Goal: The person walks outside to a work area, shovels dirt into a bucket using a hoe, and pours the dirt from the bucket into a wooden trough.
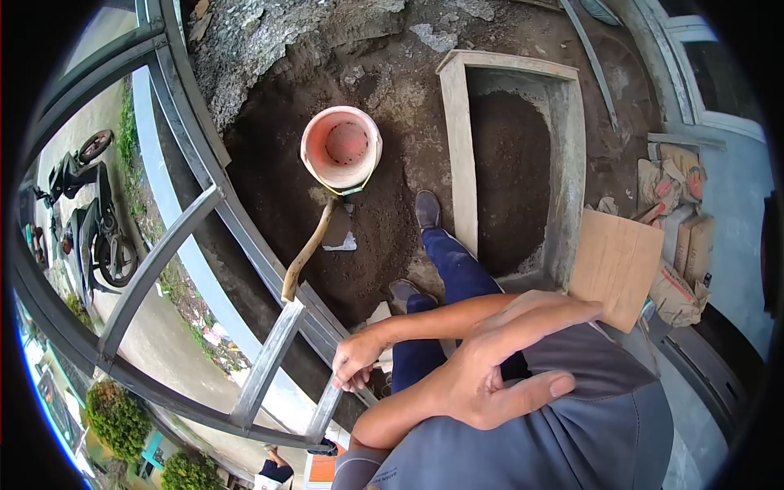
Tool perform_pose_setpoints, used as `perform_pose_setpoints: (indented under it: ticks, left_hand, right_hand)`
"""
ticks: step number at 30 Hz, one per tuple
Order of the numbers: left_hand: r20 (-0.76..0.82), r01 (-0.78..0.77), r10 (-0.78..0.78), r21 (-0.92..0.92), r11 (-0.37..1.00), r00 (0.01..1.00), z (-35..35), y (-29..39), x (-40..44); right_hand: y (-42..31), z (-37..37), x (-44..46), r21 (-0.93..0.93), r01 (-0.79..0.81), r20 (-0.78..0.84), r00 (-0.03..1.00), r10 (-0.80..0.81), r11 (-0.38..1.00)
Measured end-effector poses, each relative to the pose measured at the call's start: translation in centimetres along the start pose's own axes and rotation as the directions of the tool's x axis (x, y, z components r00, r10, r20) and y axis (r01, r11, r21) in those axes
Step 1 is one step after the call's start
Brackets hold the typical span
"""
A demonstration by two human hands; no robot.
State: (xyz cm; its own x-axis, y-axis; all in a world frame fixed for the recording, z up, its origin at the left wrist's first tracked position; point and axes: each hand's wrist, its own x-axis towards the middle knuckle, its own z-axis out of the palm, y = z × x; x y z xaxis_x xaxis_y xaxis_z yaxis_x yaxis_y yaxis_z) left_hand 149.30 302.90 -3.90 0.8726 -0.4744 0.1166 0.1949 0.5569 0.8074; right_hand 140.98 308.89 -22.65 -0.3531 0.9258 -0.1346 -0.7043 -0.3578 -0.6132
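Note:
My left hand (506, 359) lies across the front of my body, back up, its thumb apart from the fingers. It is over my right forearm and seems to hold nothing. My right arm crosses beneath it towards the left. My right hand (359, 359) has curled fingers at a grey metal railing bar (328, 408); the fingers look closed on its upper end, partly hidden. Beyond that hand, a hoe with a curved wooden handle (309, 249) leans by the railing, its blade (339, 234) on the soil. A pinkish bucket (341, 147) stands upright behind the hoe.
Beside my feet is a long trough (461, 163) with dark soil or sand (510, 175) in it. A wooden board (614, 268) and paper sacks (682, 282) are at the right. Motorcycles (102, 224) and another person (275, 471) are outside the railing.

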Motion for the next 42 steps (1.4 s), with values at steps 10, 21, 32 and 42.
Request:
perform_pose_setpoints:
  ticks: [10, 21, 32, 42]
  left_hand:
    - [0.325, -0.19, 0.244, -0.189, 0.963, 0.913, 18.8, 6.1, -9.6]
    - [0.548, -0.2, 0.225, -0.106, 0.974, 0.806, 25.7, 8.3, -21.5]
    - [0.435, -0.305, 0.317, -0.101, 0.947, 0.843, 26.1, 10.4, -26.8]
    - [0.3, -0.654, 0.601, 0.528, 0.542, 0.741, 19.1, 18.5, -29.7]
  right_hand:
    - [-0.5, 17.2, 7.0, -0.051, 0.203, 0.121, 0.973, -0.196, 0.978]
    - [2.6, 25.0, 9.8, -0.345, 0.113, -0.155, 0.972, -0.175, 0.932]
    - [2.9, 30.2, 9.7, -0.542, -0.029, -0.249, 0.96, -0.127, 0.84]
    - [0.1, 32.8, 9.6, -0.692, -0.296, -0.398, 0.917, -0.005, 0.658]
